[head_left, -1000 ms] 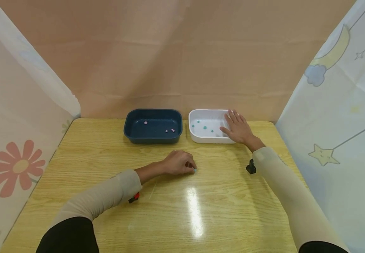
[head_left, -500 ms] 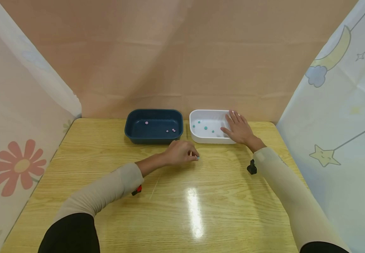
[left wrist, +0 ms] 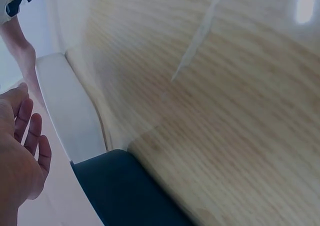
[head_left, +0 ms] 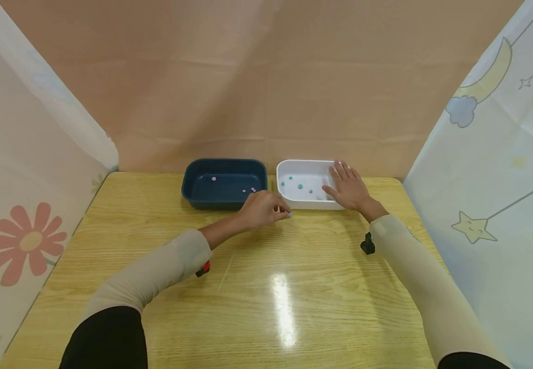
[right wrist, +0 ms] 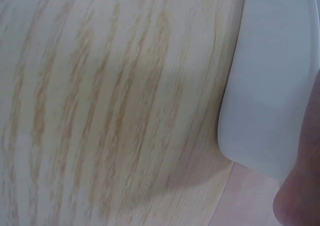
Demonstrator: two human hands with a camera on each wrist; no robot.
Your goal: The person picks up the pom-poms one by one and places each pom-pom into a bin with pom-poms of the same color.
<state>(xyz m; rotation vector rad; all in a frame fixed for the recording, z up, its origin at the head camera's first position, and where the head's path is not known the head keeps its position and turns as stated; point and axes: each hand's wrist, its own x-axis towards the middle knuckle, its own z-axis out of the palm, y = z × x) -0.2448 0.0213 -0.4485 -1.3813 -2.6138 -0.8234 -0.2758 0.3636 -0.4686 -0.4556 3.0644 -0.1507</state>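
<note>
My left hand [head_left: 263,209] pinches a small light-blue bead [head_left: 289,214] between thumb and fingertips, just in front of the gap between two containers. In the left wrist view its other fingers [left wrist: 33,133] curl loosely and the bead is hidden. The right hand [head_left: 348,188] lies with spread, straight fingers over the right end of the white container [head_left: 312,205]. Several small teal beads [head_left: 300,186] sit inside that container. To its left stands the dark blue container [head_left: 216,204], holding a larger pink bead [head_left: 213,179] and a few smaller pink ones [head_left: 244,191].
Both containers stand at the back of the wooden table [head_left: 229,318], close to a brown backdrop [head_left: 266,92]. Patterned panels [head_left: 492,169] flank the table on either side. Wrist-camera mounts [head_left: 367,244] hang under the sleeves.
My left hand has risen off the table with the light-blue bead and moved away from me toward the containers. The right hand has kept its place on the white container.
</note>
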